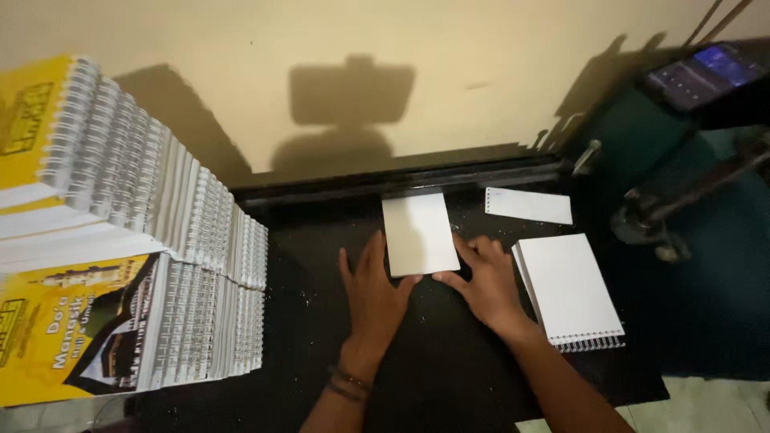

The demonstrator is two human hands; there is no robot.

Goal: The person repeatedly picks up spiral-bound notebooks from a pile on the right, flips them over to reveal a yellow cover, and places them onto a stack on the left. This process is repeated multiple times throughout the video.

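Yellow books (104, 240) with wire spines are piled at the far left of the black table (449, 361). The left hand (373, 293) is laid flat and open beside a white card (419, 234). The card's lower right edge is touched by the open right hand (485, 281). A white pad (569, 289) and a paper strip (528, 205) are seen further right.

Left hand (374, 295), right hand (487, 281) flat beside white sheet (419, 234).

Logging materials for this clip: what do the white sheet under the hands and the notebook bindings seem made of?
White sheet: likely matte paper or thin card, flat and without shine. Bindings on the stacked notebooks: probably pale wire or plastic coil; the loops catch light, but which is unclear.
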